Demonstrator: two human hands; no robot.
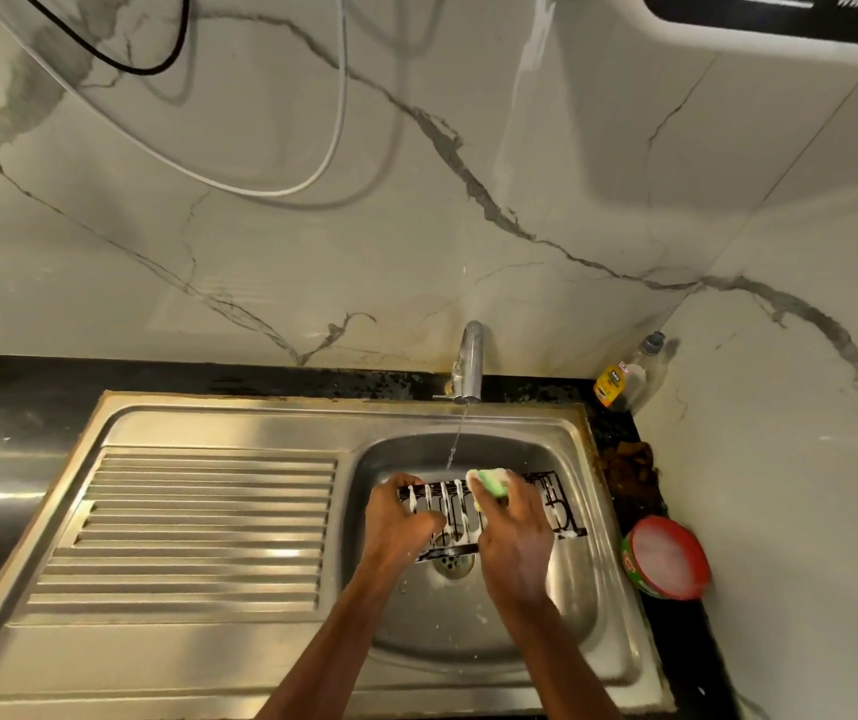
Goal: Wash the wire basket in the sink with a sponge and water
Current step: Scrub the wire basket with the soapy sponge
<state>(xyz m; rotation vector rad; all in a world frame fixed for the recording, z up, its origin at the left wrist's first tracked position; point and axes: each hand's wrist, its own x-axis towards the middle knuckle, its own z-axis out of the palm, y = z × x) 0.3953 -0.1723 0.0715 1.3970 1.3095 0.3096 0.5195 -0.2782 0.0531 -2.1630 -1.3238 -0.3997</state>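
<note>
Right hand (512,532) grips green-and-yellow sponge (492,483); left hand (398,517) grips soapy black wire basket (554,504); best scrub each wire under the thin water stream (455,444)

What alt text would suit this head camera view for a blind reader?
Over a steel sink, the left hand grips a soapy black wire basket while the right hand rubs it with a green sponge. The tap runs thinly.

- The wire basket (546,504) and both hands fill the far half of the sink (468,636); its near half lies open.
- The tap (470,361) overhangs the far rim.
- The ribbed drainboard (198,527) on the left is bare.
- A red-rimmed tub (668,558) crowds the narrow counter (676,631) on the right.
</note>
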